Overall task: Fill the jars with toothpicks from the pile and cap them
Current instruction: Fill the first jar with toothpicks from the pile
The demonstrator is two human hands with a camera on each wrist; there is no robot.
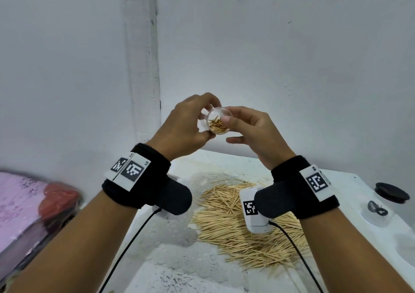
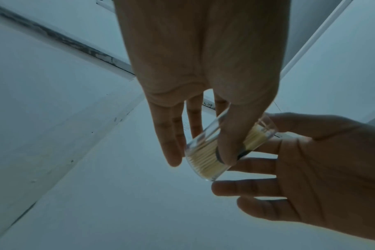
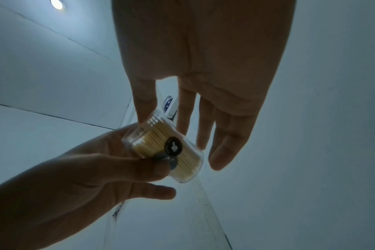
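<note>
I hold a small clear jar (image 1: 217, 121) raised in front of the wall, its uncapped mouth tilted toward me and toothpicks packed inside. My left hand (image 1: 207, 121) grips its body between thumb and fingers. My right hand (image 1: 231, 117) pinches the rim, thumb on the near edge. In the left wrist view the left hand (image 2: 200, 152) wraps the jar (image 2: 206, 167). In the right wrist view the right hand (image 3: 163, 123) touches the top of the jar (image 3: 161, 143), which bears a round black mark. The toothpick pile (image 1: 242, 225) lies on the table below. A black lid (image 1: 391, 192) rests at the right.
Another clear jar (image 1: 377, 211) stands on the white table (image 1: 170, 265) near the black lid. A pink flowered bag (image 1: 20, 205) with something red lies off the table's left side. The wall and its corner stand close behind the hands.
</note>
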